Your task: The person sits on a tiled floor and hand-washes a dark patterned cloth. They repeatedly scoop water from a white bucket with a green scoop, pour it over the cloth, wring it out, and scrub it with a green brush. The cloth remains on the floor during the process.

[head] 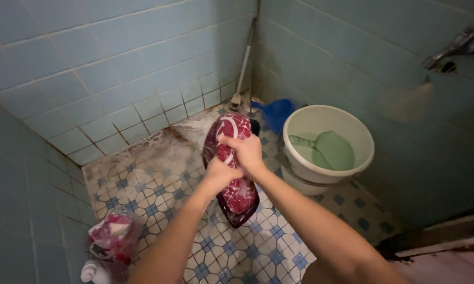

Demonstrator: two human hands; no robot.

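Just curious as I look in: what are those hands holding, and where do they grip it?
Both hands, left and right, grip a red-and-white patterned cloth around its middle, above the tiled floor.

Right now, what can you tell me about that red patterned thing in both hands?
The pouch is a soft, glossy plastic refill bag, dark red with pink and white swirls. It hangs lengthwise above the tiled floor, top end up toward the wall, rounded bottom end sagging low. The left hand and right hand both grip its middle, squeezing it in. Nothing else touches it. Whether it is open cannot be told.
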